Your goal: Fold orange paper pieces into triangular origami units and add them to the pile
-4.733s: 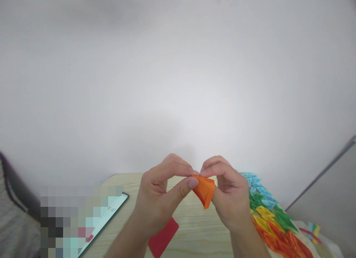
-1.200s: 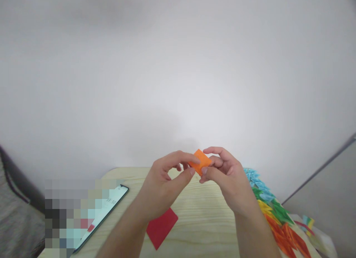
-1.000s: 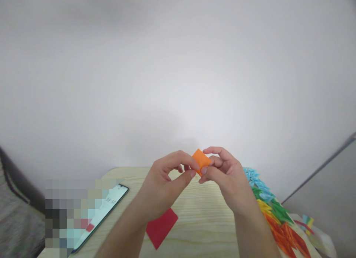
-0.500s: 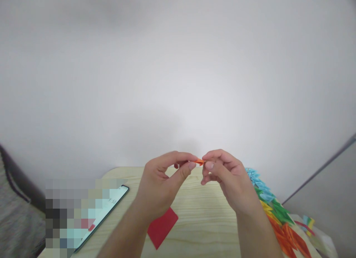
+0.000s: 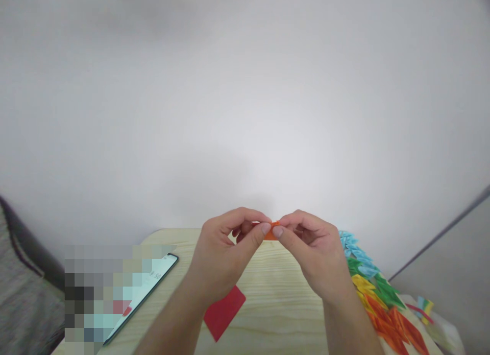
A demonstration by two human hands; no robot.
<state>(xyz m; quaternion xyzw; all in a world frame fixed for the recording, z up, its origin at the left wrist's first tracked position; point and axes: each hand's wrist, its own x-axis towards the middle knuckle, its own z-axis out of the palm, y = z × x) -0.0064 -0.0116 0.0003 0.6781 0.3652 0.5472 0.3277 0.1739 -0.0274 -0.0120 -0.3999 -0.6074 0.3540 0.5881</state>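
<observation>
A small folded orange paper piece [image 5: 271, 232] is pinched between both my hands above the light wooden table [image 5: 275, 304]. My left hand [image 5: 222, 258] grips its left end with thumb and forefinger, the other fingers curled. My right hand [image 5: 310, 253] pinches its right end the same way. Only a sliver of the orange paper shows between my fingertips; the rest is hidden by my fingers.
A red paper rectangle [image 5: 224, 313] lies flat on the table under my left wrist. A phone [image 5: 149, 288] with a lit screen lies at the left. Several folded paper pieces [image 5: 377, 299], blue, green, yellow and orange, are piled along the table's right edge. A white wall stands behind.
The orange paper was a flat square held up a second ago; it is folded down to a thin strip now. My hands have closed together and my thumbs press on it.
</observation>
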